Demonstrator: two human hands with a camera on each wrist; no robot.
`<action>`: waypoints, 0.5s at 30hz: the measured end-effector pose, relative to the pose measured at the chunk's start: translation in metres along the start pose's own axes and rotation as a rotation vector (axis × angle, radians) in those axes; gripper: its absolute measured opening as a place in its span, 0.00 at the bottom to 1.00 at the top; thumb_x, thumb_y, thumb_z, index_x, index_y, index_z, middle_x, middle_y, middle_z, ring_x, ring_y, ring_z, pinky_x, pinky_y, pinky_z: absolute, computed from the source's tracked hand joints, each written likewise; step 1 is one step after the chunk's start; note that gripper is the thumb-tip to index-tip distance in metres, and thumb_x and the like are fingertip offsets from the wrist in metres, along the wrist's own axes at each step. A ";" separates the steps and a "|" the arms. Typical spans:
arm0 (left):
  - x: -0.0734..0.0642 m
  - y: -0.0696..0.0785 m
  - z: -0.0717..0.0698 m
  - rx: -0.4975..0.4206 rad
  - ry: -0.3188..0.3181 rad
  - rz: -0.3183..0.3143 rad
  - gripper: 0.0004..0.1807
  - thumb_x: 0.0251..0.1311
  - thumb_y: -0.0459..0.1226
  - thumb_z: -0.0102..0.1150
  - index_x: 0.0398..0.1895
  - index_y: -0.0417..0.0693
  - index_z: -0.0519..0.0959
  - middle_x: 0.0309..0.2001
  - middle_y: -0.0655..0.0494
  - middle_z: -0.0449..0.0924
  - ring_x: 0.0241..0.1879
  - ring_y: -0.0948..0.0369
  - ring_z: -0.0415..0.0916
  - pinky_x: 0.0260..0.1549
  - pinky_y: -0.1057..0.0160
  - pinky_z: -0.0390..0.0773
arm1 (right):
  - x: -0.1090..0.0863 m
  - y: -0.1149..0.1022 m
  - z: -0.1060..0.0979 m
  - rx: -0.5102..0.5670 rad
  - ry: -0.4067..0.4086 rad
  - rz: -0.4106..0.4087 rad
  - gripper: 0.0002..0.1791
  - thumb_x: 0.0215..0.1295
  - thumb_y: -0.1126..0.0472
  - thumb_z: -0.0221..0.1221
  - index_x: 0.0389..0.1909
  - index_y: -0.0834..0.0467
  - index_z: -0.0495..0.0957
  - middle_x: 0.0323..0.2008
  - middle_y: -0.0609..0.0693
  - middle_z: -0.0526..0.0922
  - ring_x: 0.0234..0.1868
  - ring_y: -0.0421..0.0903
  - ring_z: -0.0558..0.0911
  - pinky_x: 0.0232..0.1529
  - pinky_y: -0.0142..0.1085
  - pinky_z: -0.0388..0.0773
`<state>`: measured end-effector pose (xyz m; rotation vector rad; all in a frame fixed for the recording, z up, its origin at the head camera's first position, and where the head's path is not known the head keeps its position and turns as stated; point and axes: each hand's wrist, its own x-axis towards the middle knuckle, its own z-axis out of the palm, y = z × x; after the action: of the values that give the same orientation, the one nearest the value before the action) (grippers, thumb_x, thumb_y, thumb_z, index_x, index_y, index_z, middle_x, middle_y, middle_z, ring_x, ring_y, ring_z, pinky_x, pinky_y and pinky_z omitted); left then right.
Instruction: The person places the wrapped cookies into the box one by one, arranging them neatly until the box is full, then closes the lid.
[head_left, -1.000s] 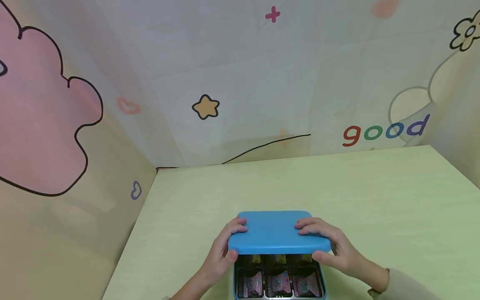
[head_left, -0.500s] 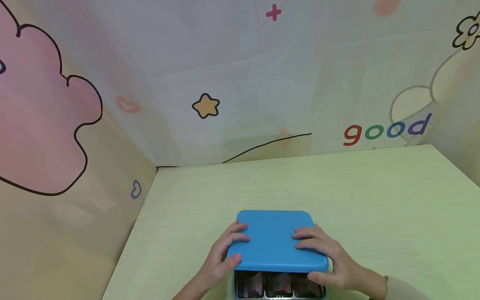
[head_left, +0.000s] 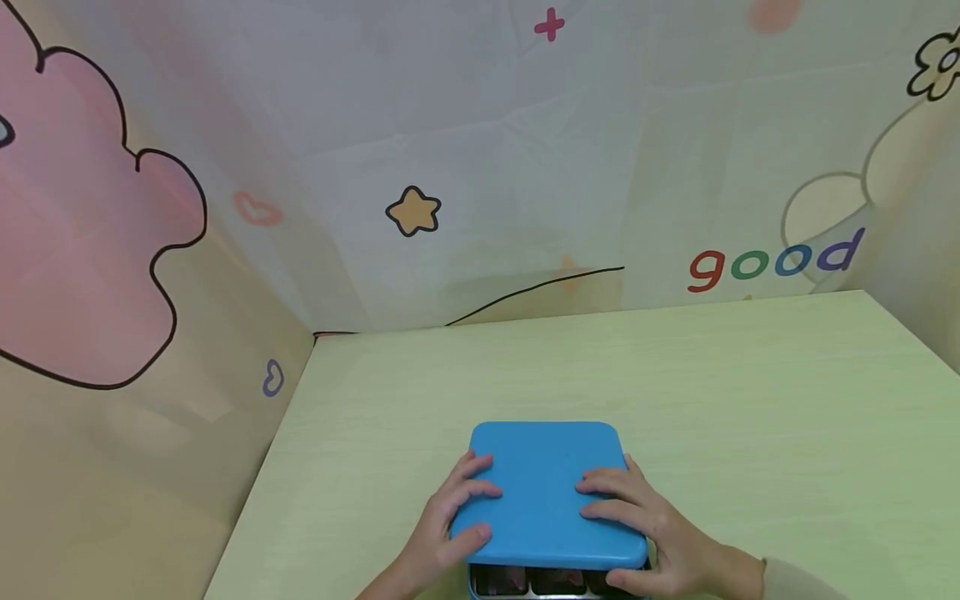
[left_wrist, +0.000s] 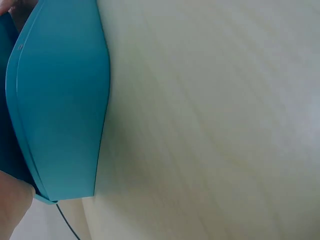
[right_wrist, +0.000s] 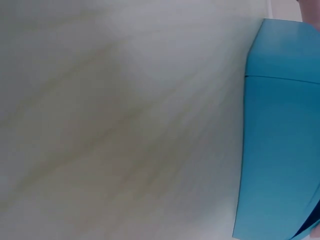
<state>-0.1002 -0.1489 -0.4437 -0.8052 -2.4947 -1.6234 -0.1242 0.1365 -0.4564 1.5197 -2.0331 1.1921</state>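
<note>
A blue box lid is tilted over its box, the front edge slightly raised. Below that edge shows a strip of the box's black tray compartments, their contents mostly hidden. My left hand holds the lid's left edge, fingertips and thumb on top. At the right edge, my right hand has its fingers bent over the lid and its thumb at the front corner. The left wrist view has the box's side wall between a fingertip and the thumb. A dark gap under the lid appears beside the box wall in the right wrist view.
The box stands near the front of a pale green table. A printed fabric backdrop with a star and the word "good" rises behind it, and another panel stands along the left side.
The lid's front edge has swung down toward the box, covering the compartments and wrapped sweets that showed before. Both hands have moved down with it, keeping their hold on its sides.
</note>
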 end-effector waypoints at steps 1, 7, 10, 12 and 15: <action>0.000 -0.001 0.001 0.012 0.000 0.003 0.13 0.53 0.35 0.50 0.43 0.53 0.74 0.62 0.45 0.60 0.65 0.39 0.44 0.52 0.31 0.51 | -0.001 0.000 0.000 -0.009 -0.008 0.000 0.27 0.50 0.50 0.61 0.51 0.59 0.71 0.55 0.58 0.68 0.60 0.48 0.62 0.67 0.35 0.30; -0.002 -0.002 0.006 0.082 -0.006 0.004 0.13 0.53 0.37 0.50 0.42 0.55 0.75 0.64 0.44 0.58 0.65 0.38 0.42 0.50 0.29 0.51 | -0.005 0.001 0.000 -0.057 -0.047 -0.019 0.29 0.53 0.46 0.58 0.52 0.60 0.71 0.56 0.60 0.66 0.61 0.49 0.59 0.67 0.36 0.29; -0.003 -0.002 0.008 0.104 -0.006 0.000 0.13 0.52 0.38 0.51 0.42 0.56 0.75 0.64 0.44 0.56 0.65 0.38 0.40 0.49 0.29 0.51 | -0.007 0.001 0.000 -0.071 -0.057 -0.030 0.30 0.54 0.45 0.57 0.52 0.61 0.70 0.56 0.61 0.66 0.62 0.50 0.59 0.67 0.37 0.28; -0.004 -0.002 0.009 0.103 -0.009 -0.018 0.13 0.52 0.38 0.51 0.43 0.57 0.75 0.65 0.44 0.55 0.66 0.39 0.39 0.50 0.29 0.51 | -0.008 0.002 -0.001 -0.075 -0.066 -0.033 0.30 0.54 0.45 0.57 0.52 0.61 0.70 0.57 0.61 0.65 0.62 0.50 0.58 0.67 0.37 0.28; -0.006 -0.001 0.009 0.088 -0.030 -0.067 0.13 0.53 0.40 0.50 0.43 0.60 0.74 0.67 0.47 0.52 0.67 0.41 0.37 0.52 0.29 0.48 | -0.009 0.002 -0.001 -0.078 -0.078 -0.044 0.31 0.53 0.45 0.58 0.53 0.62 0.70 0.57 0.62 0.65 0.63 0.51 0.58 0.67 0.37 0.28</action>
<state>-0.0937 -0.1434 -0.4506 -0.7490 -2.6199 -1.5198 -0.1230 0.1432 -0.4625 1.5883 -2.0590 1.0392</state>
